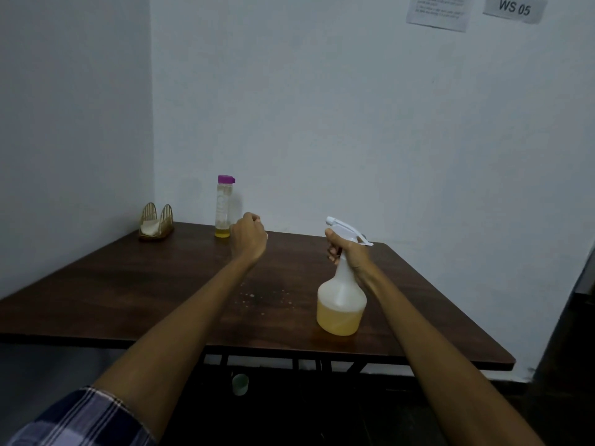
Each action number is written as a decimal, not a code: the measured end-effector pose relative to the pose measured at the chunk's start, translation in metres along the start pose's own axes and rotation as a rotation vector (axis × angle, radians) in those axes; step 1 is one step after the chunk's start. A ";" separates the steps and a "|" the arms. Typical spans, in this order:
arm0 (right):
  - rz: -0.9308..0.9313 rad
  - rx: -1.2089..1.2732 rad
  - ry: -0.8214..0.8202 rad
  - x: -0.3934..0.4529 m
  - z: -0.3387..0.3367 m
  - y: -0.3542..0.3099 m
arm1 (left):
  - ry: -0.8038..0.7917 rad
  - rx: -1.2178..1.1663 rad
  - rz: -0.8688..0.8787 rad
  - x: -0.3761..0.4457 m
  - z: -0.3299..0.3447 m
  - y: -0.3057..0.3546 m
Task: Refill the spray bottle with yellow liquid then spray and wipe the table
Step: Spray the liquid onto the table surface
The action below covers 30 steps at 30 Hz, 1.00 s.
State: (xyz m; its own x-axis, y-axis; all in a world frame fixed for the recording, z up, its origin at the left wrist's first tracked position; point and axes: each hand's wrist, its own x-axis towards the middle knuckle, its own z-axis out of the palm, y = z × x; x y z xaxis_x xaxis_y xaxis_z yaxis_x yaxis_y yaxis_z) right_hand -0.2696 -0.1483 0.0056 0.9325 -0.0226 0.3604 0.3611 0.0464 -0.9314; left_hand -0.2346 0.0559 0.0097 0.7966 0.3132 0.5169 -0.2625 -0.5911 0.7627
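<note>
The right hand (346, 252) grips the neck of a white spray bottle (342, 297), fingers curled just under the trigger head; below them its bulb holds yellow liquid and stands on the dark wooden table (128, 294). The left hand (248, 238) hangs above the table with fingers curled. Just beyond its knuckles stands a clear bottle (222, 207) with a purple cap, a little yellow left inside. Farther left sits a gold napkin holder (156, 222).

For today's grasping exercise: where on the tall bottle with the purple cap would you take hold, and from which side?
Grip the purple-capped bottle round its straight clear middle, below the cap, coming from the front right, probably. It stands upright near the table's back edge, wall behind and napkin holder to its left; the left hand is already closest.
</note>
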 end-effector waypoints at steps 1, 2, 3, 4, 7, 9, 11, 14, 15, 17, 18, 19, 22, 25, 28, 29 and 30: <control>0.002 -0.006 0.005 0.001 0.001 0.000 | 0.001 0.003 0.002 0.000 0.000 -0.001; 0.003 -0.026 -0.008 0.001 0.001 0.000 | 0.002 0.004 0.006 -0.001 0.001 -0.001; 0.006 -0.049 -0.033 0.001 0.000 0.000 | 0.005 0.005 0.011 -0.002 0.001 -0.001; 0.015 -0.062 -0.069 0.000 -0.002 0.000 | 0.007 0.007 0.014 -0.003 0.001 -0.001; 0.039 -0.014 -0.105 -0.002 -0.004 -0.001 | 0.013 0.005 0.024 -0.004 0.003 -0.002; -0.019 -0.014 -0.012 -0.001 -0.001 0.000 | 0.009 0.000 0.030 -0.004 0.002 -0.004; -0.049 -0.049 0.031 0.000 -0.001 0.002 | -0.004 0.000 0.030 -0.002 0.002 -0.006; -0.003 -0.032 -0.077 0.000 -0.005 0.003 | -0.015 -0.003 0.030 -0.001 0.001 -0.007; 0.012 -0.013 -0.097 0.000 -0.007 0.003 | -0.017 -0.003 0.032 0.000 0.001 -0.007; -0.008 0.002 -0.059 0.001 -0.007 0.003 | -0.020 -0.001 0.042 0.001 0.000 -0.005; -0.030 -0.009 -0.023 0.001 -0.007 0.004 | -0.020 -0.005 0.047 0.001 0.000 -0.003; -0.045 -0.023 -0.003 0.002 -0.007 0.005 | -0.017 -0.010 0.049 0.001 0.000 -0.002; -0.020 -0.051 -0.088 0.002 -0.009 0.005 | -0.014 -0.012 0.049 0.001 -0.001 0.003; 0.034 -0.013 -0.225 0.001 -0.016 0.002 | -0.031 -0.009 0.060 0.000 0.001 0.003; 0.034 0.020 -0.245 -0.001 -0.016 0.000 | -0.043 -0.004 0.057 -0.002 0.005 0.002; 0.015 0.018 -0.198 0.000 -0.014 0.001 | -0.049 -0.005 0.055 -0.003 0.007 0.002; -0.005 0.024 -0.132 0.001 -0.011 0.003 | -0.054 -0.007 0.055 -0.004 0.008 0.002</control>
State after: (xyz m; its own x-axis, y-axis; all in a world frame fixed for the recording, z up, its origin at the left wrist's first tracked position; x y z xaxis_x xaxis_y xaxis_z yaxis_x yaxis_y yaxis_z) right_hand -0.2682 -0.1590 0.0028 0.9225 0.1086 0.3704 0.3645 0.0702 -0.9285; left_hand -0.2336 0.0474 0.0061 0.8093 0.2394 0.5364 -0.3104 -0.6010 0.7365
